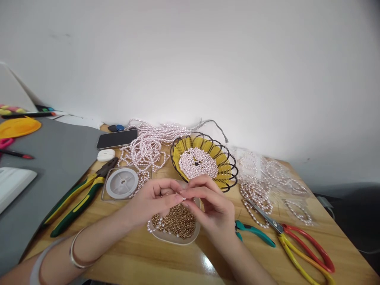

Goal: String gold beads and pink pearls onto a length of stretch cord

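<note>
My left hand and my right hand meet fingertip to fingertip just above a shallow clear dish filled with small gold beads. Both hands are pinched closed; what they pinch is too small to make out. A short run of pale pink pearls hangs below my left hand at the dish's left rim. Behind the hands stands a black wire basket with a yellow liner holding loose pink pearls.
A spool of clear thread and green-yellow pliers lie at the left. Pearl strands, a phone and a white case lie behind. At the right lie red-yellow scissors, teal-handled pliers and bagged pearl strands.
</note>
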`<state>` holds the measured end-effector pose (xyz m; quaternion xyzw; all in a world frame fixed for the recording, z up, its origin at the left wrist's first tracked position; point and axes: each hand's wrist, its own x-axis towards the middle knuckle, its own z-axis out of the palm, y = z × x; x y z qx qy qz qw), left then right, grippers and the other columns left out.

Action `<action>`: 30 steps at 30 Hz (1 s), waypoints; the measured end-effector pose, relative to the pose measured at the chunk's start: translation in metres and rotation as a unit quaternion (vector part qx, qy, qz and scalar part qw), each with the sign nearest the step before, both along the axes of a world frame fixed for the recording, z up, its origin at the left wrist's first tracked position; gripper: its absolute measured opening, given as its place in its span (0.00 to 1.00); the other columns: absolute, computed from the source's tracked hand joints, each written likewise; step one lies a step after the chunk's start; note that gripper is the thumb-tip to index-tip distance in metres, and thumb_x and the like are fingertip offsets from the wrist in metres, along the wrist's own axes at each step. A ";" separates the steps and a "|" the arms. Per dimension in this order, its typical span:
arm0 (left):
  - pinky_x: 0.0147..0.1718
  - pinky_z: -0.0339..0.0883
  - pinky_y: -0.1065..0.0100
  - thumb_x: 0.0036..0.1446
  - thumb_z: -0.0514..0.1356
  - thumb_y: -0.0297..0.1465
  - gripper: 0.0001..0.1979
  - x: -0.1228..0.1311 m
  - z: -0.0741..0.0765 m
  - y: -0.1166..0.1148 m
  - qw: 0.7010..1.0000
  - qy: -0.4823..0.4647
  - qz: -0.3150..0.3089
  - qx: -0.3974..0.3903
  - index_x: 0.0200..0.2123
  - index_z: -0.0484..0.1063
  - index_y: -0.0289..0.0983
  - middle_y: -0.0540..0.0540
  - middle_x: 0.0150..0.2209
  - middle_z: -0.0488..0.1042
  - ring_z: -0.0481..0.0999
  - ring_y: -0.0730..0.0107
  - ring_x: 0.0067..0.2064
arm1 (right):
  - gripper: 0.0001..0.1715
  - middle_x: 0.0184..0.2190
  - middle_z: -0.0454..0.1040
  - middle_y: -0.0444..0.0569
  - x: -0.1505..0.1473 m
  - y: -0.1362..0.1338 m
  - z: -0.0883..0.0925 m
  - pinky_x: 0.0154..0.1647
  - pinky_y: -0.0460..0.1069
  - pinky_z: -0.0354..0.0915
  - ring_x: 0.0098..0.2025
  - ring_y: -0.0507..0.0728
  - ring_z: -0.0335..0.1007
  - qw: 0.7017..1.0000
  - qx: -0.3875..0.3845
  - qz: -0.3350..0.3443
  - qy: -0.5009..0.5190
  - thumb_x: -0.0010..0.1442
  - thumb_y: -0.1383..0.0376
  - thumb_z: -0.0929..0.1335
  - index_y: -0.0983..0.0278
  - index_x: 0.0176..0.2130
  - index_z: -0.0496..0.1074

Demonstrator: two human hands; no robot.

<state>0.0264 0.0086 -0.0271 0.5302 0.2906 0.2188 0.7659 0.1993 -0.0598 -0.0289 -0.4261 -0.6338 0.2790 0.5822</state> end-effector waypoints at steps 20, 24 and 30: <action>0.20 0.44 0.74 0.57 0.65 0.36 0.08 0.001 0.006 -0.003 0.992 0.042 0.029 0.113 0.35 0.74 0.36 0.60 0.20 0.49 0.49 0.78 0.22 | 0.15 0.41 0.73 0.47 -0.002 0.000 -0.003 0.42 0.53 0.70 0.43 0.58 0.72 1.000 -0.011 -0.004 -0.012 0.65 0.74 0.70 0.54 0.43 0.78; 0.20 0.42 0.73 0.58 0.63 0.33 0.06 -0.001 0.009 -0.005 0.984 0.052 0.035 0.169 0.37 0.75 0.36 0.60 0.20 0.47 0.47 0.78 0.22 | 0.15 0.40 0.73 0.46 -0.002 0.000 -0.004 0.41 0.53 0.70 0.43 0.58 0.71 1.000 0.000 0.000 -0.007 0.64 0.75 0.70 0.54 0.44 0.77; 0.20 0.41 0.72 0.58 0.62 0.30 0.04 -0.002 0.008 -0.009 0.974 0.052 0.046 0.217 0.37 0.75 0.37 0.61 0.19 0.48 0.47 0.78 0.21 | 0.16 0.40 0.73 0.46 -0.003 -0.001 -0.006 0.41 0.51 0.69 0.42 0.56 0.71 1.000 -0.002 0.009 0.003 0.65 0.75 0.69 0.53 0.44 0.76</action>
